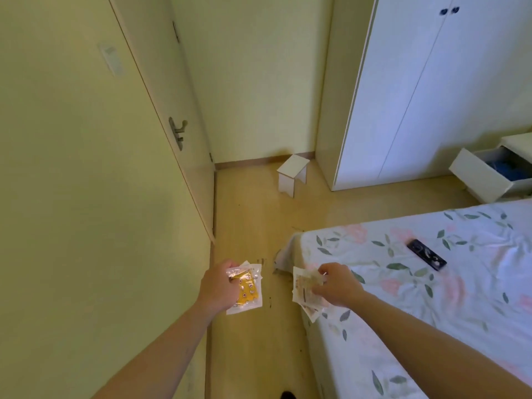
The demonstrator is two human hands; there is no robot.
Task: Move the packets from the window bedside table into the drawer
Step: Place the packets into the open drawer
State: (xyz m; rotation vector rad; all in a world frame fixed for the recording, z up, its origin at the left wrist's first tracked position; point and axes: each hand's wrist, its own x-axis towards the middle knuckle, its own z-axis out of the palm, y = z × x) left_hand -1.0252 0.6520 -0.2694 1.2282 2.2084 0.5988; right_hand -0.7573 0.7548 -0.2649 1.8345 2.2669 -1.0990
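My left hand (217, 285) grips a small stack of clear packets with yellow contents (249, 290), held over the wooden floor. My right hand (336, 285) grips a bunch of pale beige packets (303, 289) just above the near corner of the bed. An open white drawer (478, 175) with something blue inside stands pulled out of a bedside table at the far right, beyond the bed. Both hands are well short of it.
A bed with a floral sheet (431, 283) fills the right side; a dark remote (426, 254) lies on it. A small white stool (293, 175) stands on the floor ahead. A closed door (172, 116) is on the left, a white wardrobe (417, 90) at the back right.
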